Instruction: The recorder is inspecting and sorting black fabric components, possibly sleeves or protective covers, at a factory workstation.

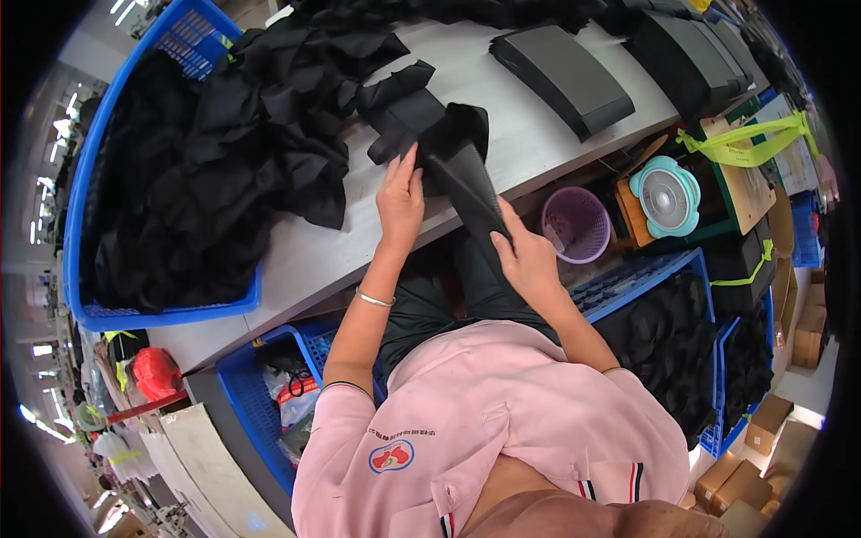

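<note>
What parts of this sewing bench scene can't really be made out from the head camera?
- Left hand: its fingertips sink into the black fabric piece, so the grip is unclear.
- Right hand: its palm side is hidden against the same piece.
- Blue basket: the black cloth pile shows no separate items.
- Purple bin: its contents are too small to tell.
- Bench's far end: cut off by the fisheye rim.

Item: black fabric piece (462,175), long, narrow, folded flat.
Pose: slanted, upper end on worktop (502,134) edge, lower end overhanging.
Location: frame centre, gripped at both ends.
</note>
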